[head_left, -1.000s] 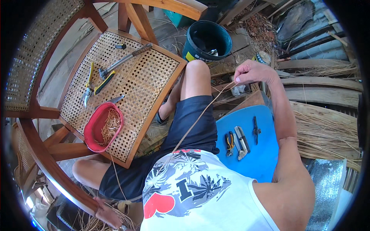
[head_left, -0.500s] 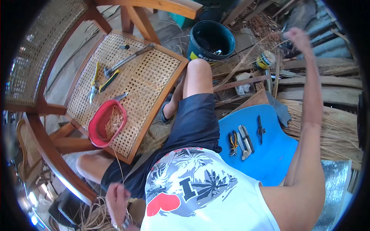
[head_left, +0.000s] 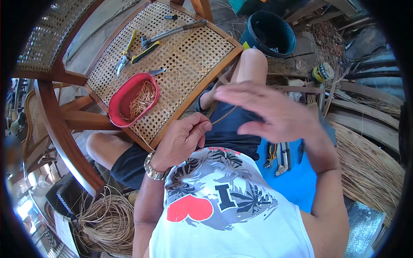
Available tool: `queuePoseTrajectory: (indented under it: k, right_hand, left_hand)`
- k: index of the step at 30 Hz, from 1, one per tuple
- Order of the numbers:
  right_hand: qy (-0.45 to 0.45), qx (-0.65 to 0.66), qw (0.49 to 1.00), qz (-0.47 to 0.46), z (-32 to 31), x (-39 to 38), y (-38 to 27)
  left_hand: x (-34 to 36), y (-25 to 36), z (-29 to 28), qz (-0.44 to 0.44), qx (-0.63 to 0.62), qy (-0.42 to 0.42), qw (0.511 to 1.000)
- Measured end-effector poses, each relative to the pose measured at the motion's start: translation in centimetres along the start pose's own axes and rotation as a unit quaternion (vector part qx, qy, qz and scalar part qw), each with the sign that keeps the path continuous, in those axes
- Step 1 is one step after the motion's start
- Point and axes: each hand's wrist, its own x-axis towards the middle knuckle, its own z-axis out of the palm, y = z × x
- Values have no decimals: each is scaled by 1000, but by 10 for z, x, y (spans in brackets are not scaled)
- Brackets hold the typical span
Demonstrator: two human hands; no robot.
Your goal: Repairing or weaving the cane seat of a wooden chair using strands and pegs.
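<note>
My left hand point(head_left: 187, 135), with a watch on its wrist, pinches a thin cane strand point(head_left: 224, 115) between thumb and fingers in front of my shirt. The strand runs up to the right toward my right hand point(head_left: 273, 109), which is stretched out with the thumb apart and slightly blurred. Whether the strand touches that palm is hidden. Beyond my left hand is the woven cane seat point(head_left: 189, 60) of a wooden chair. On it lie a red container point(head_left: 115, 107) of short cane bits, pruning shears point(head_left: 124, 58), a hammer-like metal tool point(head_left: 172, 31) and a small blade point(head_left: 158, 71).
A dark green bucket point(head_left: 254, 36) stands past my knee, with a tin point(head_left: 322, 72) farther right. Pliers point(head_left: 271, 154) and other hand tools lie on a blue surface point(head_left: 297, 185) at my right. Coiled cane point(head_left: 107, 225) sits at lower left, and loose strands point(head_left: 365, 176) lie far right.
My right hand has come in from far out at the upper right to in front of my lap, and its fingers have opened. My left hand has moved up. The view has shifted.
</note>
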Motion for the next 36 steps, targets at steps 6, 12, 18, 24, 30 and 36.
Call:
queuePoseTrajectory:
  k: [6, 12, 18, 24, 30, 36]
  right_hand:
    - [-91, 201, 963, 154, 27, 41, 44]
    - [-37, 268, 937, 220, -18, 36, 81]
    - [9, 223, 945, 240, -48, 45, 99]
    - [40, 176, 960, 215, -97, 42, 95]
    - [101, 70, 972, 203, -182, 22, 88]
    - [126, -7, 965, 231, -246, -9, 84]
  left_hand:
    - [-25, -11, -27, -19, 1, 50, 999]
    - [-66, -26, -52, -80, 54, 169, 981]
    - [-87, -39, -63, -99, 63, 213, 970]
    - [-85, -40, -66, -90, 75, 233, 965]
    - [-69, -44, -70, -42, 68, 248, 965]
    - [-56, -38, -69, -40, 46, 227, 972]
